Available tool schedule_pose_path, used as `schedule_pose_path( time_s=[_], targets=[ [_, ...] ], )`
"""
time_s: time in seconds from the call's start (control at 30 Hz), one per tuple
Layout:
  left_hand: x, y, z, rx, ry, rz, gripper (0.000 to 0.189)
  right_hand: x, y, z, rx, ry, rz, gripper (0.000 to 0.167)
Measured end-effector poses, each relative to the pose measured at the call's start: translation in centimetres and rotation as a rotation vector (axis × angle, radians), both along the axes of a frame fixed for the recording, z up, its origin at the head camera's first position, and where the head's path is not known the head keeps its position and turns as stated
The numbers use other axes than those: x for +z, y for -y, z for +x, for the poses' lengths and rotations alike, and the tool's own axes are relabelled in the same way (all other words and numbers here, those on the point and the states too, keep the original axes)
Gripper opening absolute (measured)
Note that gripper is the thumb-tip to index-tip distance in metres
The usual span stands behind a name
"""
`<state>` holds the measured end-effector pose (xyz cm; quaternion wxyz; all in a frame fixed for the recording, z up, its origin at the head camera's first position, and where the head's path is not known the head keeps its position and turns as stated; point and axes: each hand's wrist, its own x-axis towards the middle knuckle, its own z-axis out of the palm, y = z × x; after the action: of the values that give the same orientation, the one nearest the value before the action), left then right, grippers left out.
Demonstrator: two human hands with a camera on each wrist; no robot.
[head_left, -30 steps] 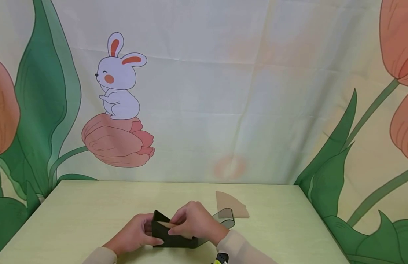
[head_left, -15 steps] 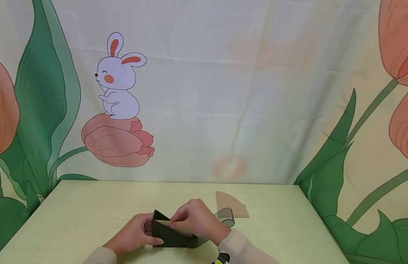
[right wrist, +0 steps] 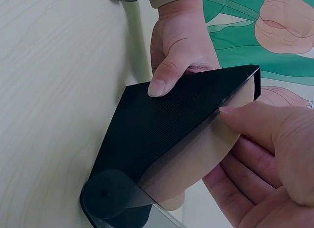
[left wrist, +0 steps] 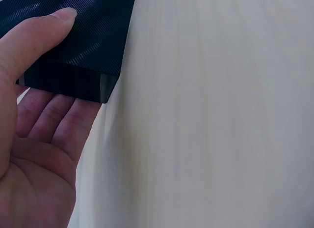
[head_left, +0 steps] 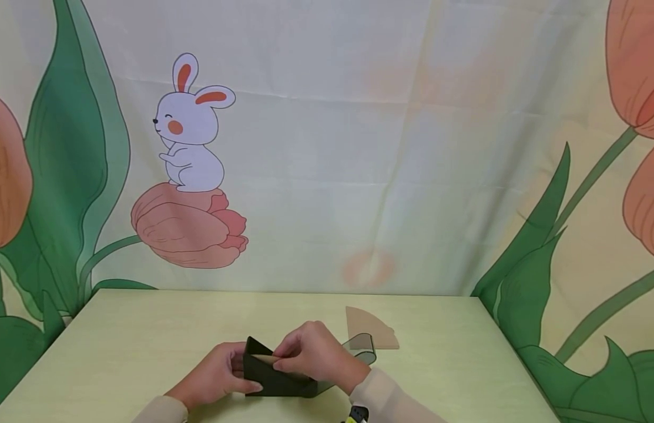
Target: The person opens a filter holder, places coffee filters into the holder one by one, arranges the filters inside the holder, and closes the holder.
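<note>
My left hand (head_left: pixel 219 373) grips the left end of a black coffee filter holder (head_left: pixel 274 380), thumb on the near side and fingers behind and under it. In the left wrist view the thumb presses the textured side of the holder (left wrist: pixel 93 36). The holder's clear lid (head_left: pixel 361 345) is swung out to the right, on a round hinge (right wrist: pixel 105 193). Brown paper coffee filters (right wrist: pixel 196 156) stand inside the holder. My right hand (head_left: pixel 318 355) reaches over the opening, pinching the filters' upper edge between thumb and fingers; its fingertips are partly hidden behind the paper.
A loose fan-shaped brown filter (head_left: pixel 369 326) lies flat on the pale table (head_left: pixel 147 329), just behind the lid. A printed cloth (head_left: pixel 305 147) with a rabbit and tulips hangs behind the table. On the right forearm sits a black and yellow wrist device (head_left: pixel 356 414).
My right thumb has shifted slightly up and right along the filters' edge, then a little down again. The left hand and the holder have stayed in place.
</note>
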<state>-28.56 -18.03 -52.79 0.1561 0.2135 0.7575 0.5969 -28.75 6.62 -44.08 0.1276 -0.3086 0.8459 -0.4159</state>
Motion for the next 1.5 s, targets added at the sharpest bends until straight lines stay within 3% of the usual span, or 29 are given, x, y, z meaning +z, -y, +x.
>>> schedule_pose_path(
  time_s=[0.27, 0.53, 0.7, 0.9, 1.13, 1.5],
  targets=[
    [-0.2, 0.1, 0.0, 0.007, -0.003, -0.017, 0.049, 0.5, -0.2, -0.2, 0.016, -0.006, 0.006, 0.009],
    [-0.3, 0.2, 0.1, 0.002, 0.015, 0.011, 0.049, 2.7, -2.0, -1.1, 0.010, -0.034, 0.046, 0.015],
    [-0.1, 0.1, 0.2, 0.005, 0.020, 0.015, 0.049, 4.5, -4.3, -2.3, -0.048, -0.020, 0.038, 0.019],
    [0.0, 0.1, 0.2, -0.003, 0.016, 0.042, 0.049, 5.7, -7.6, -4.4, -0.163, -0.076, 0.045, 0.026],
    [-0.2, 0.1, 0.3, -0.012, 0.018, 0.056, 0.048, 4.1, -11.1, -7.5, -0.354, -0.109, 0.101, 0.029],
    [-0.1, 0.0, 0.2, -0.007, 0.016, 0.031, 0.049, -1.3, -13.9, -10.1, -0.521, -0.048, 0.201, 0.030]
  ],
)
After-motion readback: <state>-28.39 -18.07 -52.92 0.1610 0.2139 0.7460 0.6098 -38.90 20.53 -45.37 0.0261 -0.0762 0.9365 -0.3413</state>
